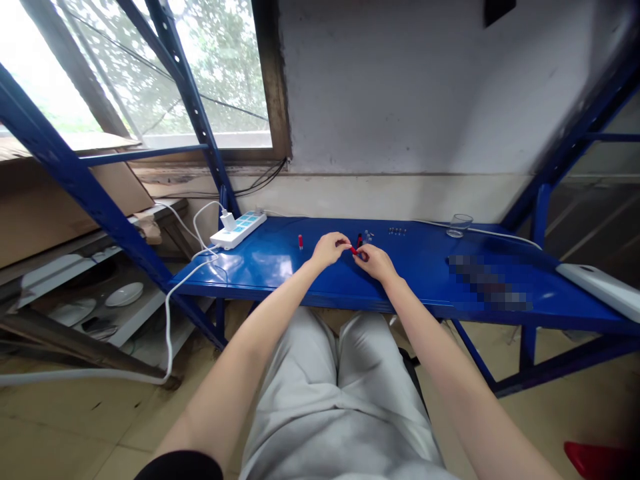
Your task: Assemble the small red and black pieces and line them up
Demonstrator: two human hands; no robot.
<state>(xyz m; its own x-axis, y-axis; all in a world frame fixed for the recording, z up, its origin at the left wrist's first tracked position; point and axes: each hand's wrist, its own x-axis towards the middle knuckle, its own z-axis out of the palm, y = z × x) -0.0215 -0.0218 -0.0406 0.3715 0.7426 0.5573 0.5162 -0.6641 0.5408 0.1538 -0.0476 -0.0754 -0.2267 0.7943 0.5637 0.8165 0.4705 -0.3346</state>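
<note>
My left hand (pixel 331 249) and my right hand (pixel 376 261) meet above the blue table (pixel 260 267). Their fingertips pinch a small red cylindrical piece (pixel 353 251) between them; its exact kind is too small to make out. Just behind the fingers are a dark red and black piece (pixel 359 239) and a few small clear pieces (pixel 369 236). To the left of my left hand, a small red tube with a pale lower end (pixel 301 242) stands upright. Several tiny metallic parts (pixel 397 231) lie in a row to the right, behind my right hand.
A white power strip (pixel 240 229) with a plug and cables sits at the table's left end. A clear glass (pixel 459 227) stands at the back right. Nearer lies a blurred dark object (pixel 490 283), and a white flat object (pixel 603 287) rests at the right end. Blue posts frame both sides.
</note>
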